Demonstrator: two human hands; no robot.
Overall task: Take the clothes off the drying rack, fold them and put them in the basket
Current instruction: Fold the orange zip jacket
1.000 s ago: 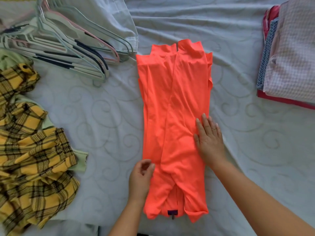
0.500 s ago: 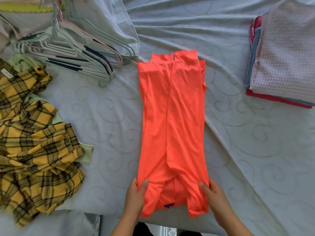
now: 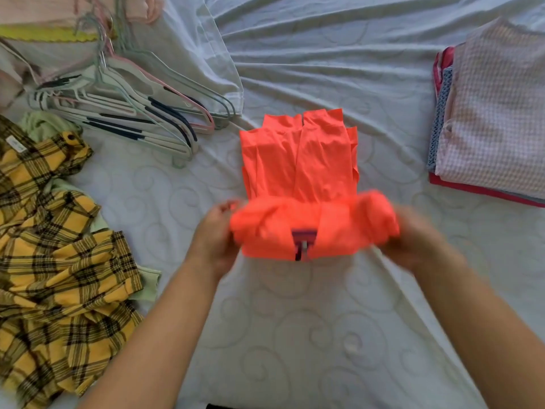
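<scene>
Folding: my left hand (image 3: 216,231) and right hand (image 3: 413,240) grip near end of top (image 3: 298,160), fingers curled on cloth. Next: lay it squarely over far half.

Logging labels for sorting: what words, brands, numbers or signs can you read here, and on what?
No text can be read.
On the orange garment, the dark tag: blurred by motion, unreadable.
On the plaid garment, the white tag: too small to read.
</scene>
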